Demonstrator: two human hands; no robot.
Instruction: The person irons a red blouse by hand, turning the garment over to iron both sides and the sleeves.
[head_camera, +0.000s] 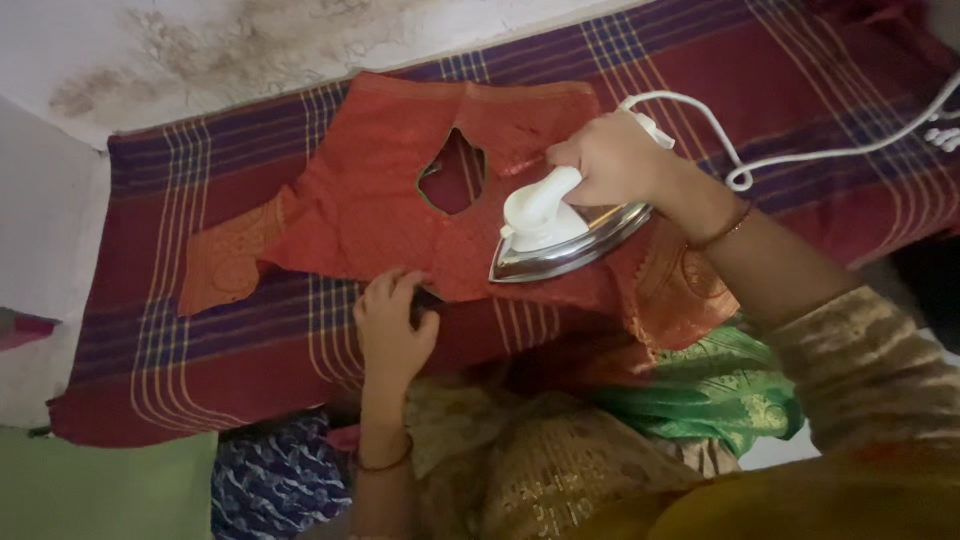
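Observation:
A red blouse with a cut-out neck lies spread flat on a maroon and purple striped cloth. My right hand grips the white handle of a steel clothes iron, whose tip rests on the blouse's lower right part. My left hand presses the blouse's near hem with curled fingers, just left of the iron's tip. A white cord runs from the iron's rear off to the right.
Folded green fabric and gold patterned cloth lie near me below the blouse. Blue patterned fabric sits at the lower left beside a green surface. A stained white wall stands behind the striped cloth.

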